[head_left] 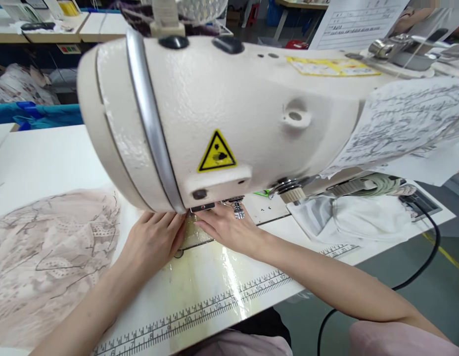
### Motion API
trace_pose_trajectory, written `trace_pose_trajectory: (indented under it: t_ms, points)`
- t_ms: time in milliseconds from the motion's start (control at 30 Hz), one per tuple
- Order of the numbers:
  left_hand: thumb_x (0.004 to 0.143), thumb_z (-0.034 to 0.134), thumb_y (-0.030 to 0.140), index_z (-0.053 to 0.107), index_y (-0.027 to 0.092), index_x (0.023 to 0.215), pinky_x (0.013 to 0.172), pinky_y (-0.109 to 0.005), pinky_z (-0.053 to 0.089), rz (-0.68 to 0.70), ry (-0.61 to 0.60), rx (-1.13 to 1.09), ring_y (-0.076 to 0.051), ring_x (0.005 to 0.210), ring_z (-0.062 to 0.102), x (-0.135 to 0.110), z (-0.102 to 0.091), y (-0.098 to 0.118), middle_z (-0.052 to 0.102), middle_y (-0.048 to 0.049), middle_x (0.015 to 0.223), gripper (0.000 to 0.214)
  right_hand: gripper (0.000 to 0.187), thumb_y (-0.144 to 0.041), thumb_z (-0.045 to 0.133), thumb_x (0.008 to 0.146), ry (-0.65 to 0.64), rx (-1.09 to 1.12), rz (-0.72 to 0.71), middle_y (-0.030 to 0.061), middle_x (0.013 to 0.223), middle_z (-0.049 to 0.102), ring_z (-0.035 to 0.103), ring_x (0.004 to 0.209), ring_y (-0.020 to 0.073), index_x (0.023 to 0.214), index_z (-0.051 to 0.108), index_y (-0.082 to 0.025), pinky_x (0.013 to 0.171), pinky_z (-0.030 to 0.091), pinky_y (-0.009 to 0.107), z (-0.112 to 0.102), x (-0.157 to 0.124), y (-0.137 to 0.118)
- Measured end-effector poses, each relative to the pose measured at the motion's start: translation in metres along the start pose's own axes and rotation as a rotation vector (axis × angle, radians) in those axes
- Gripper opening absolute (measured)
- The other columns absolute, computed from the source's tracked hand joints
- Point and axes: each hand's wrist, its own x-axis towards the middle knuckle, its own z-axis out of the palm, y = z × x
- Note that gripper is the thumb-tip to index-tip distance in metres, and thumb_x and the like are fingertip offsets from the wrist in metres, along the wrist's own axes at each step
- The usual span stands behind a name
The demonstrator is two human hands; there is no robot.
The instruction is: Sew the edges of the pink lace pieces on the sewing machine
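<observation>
My left hand [155,240] rests at the left of the sewing machine's needle area, beneath the rounded head of the white sewing machine [229,109]. Its fingers point forward and lie close together, their tips hidden behind the machine head. From the right, my right hand [231,227] reaches over the metal bed plate [196,235], its visible fingers stretched out to the left and the thumb slightly apart. The machine covers some of those fingertips too. Needle and presser foot are out of sight, and no cloth shows between the hands.
Sheer pale pink printed fabric [55,262] lies bunched on the left of the white table. A printed ruler strip [214,306] follows the front edge. White cloth [370,217] and a green coiled tape [385,184] lie at right. Handwritten paper [403,123] hangs on the machine; a black cable [433,257] loops below.
</observation>
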Motion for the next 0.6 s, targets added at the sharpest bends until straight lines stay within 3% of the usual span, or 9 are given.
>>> trace_pose_trajectory:
  t_ms: [267,600]
  points:
    - [0.096,0.044,0.026,0.066,0.01,0.109,0.08,-0.038,0.047,0.013,0.004,0.012,-0.023,0.077,0.064,0.001,0.0,0.0,0.071,-0.0095,0.088,0.03,0.039,-0.04,0.045,0.099,0.026,-0.012,-0.023,0.0105,0.113,0.066,0.062,0.087,0.0195,0.131,0.058,-0.024,0.085,0.049,0.036,0.004,0.0,-0.003]
    - [0.096,0.044,0.025,0.064,0.008,0.118,0.084,-0.039,0.048,-0.012,0.008,0.018,-0.025,0.09,0.066,0.003,-0.005,0.003,0.072,-0.0126,0.099,0.034,0.043,-0.037,0.026,0.103,-0.149,0.075,0.071,0.0092,0.089,0.069,0.062,0.083,0.0239,0.134,0.054,-0.028,0.072,0.047,0.04,-0.011,0.003,0.015]
